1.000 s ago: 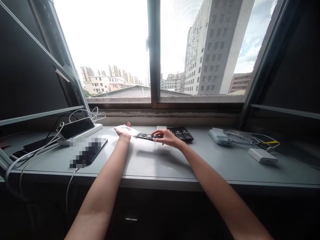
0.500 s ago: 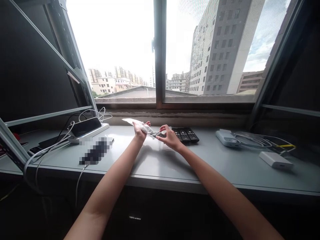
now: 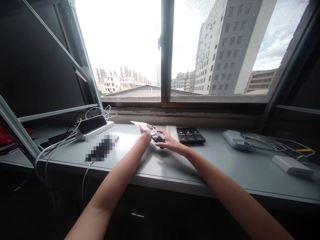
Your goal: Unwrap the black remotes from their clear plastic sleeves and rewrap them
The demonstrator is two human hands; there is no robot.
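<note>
A black remote control [image 3: 157,136] lies partly inside a clear plastic bag [image 3: 143,125] above the grey table [image 3: 175,166]. My left hand [image 3: 145,132] is closed on the bag and the remote's far end. My right hand [image 3: 170,143] pinches the remote's near end, fingers curled around it. Both hands meet just left of the table's middle, close to the window sill.
Two black remotes [image 3: 190,135] lie side by side right of my hands, next to a clear bag [image 3: 172,130]. A power strip with a phone [image 3: 93,126] and cables sits at the left. A power bank [image 3: 236,139], cables and a white box [image 3: 292,165] lie at the right.
The remote went from lying bare under my right hand to sitting mostly inside the plastic bag held by my left hand. The view has shifted so everything sits further right.
</note>
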